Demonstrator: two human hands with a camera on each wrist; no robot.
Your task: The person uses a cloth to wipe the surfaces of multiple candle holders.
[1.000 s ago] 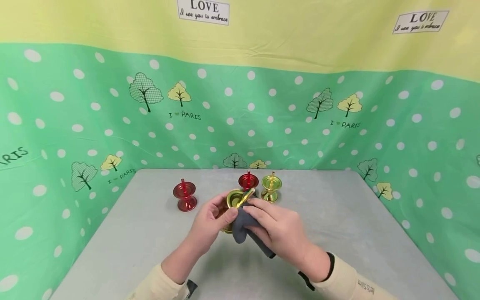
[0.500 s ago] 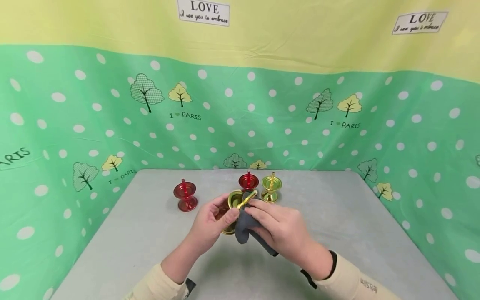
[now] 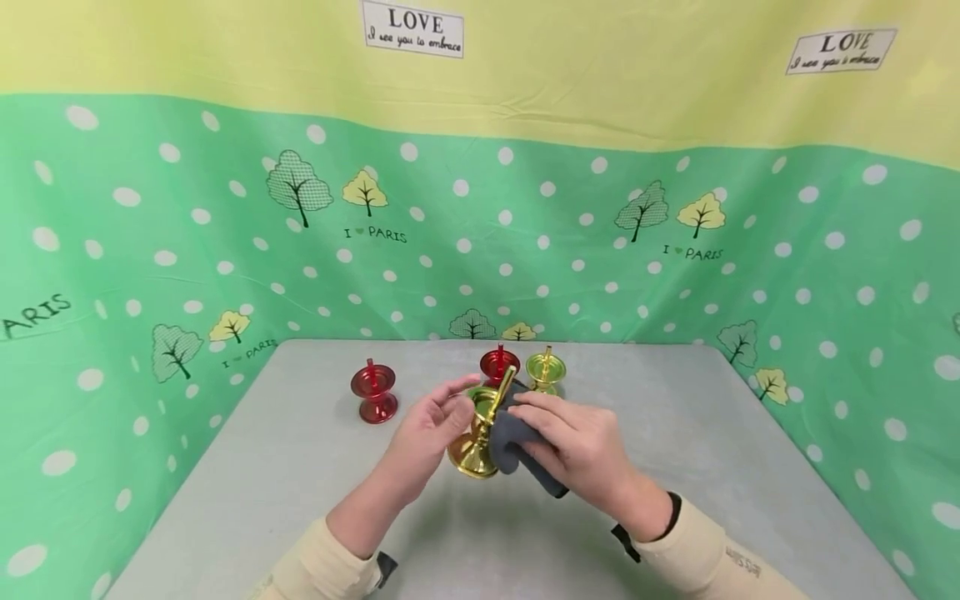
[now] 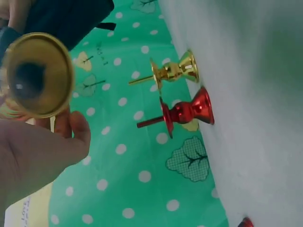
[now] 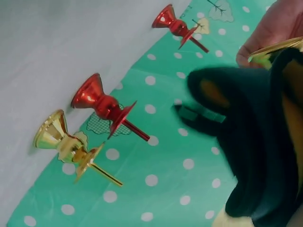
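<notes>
A shiny gold candle holder (image 3: 474,457) with a dish on top and an upright stem is held tilted above the table. My left hand (image 3: 426,433) grips it at the dish's left rim, thumb in front and fingers behind. In the left wrist view, the round underside of the gold candle holder (image 4: 59,97) faces the camera. My right hand (image 3: 581,433) holds a folded dark grey cloth (image 3: 512,440) against the holder's right side. The cloth (image 5: 251,109) fills much of the right wrist view and hides most of that hand.
A red candle holder (image 3: 372,382) stands on the grey table (image 3: 300,500) at the left. Behind the hands, another red candle holder (image 3: 495,360) and a gold one (image 3: 546,367) stand side by side. A green and yellow patterned curtain (image 3: 570,192) encloses the table.
The gold candle holder has turned in my hands, so its stem points more upward and its base shows more. My left thumb has shifted off the stem; the right hand and cloth moved slightly right.
</notes>
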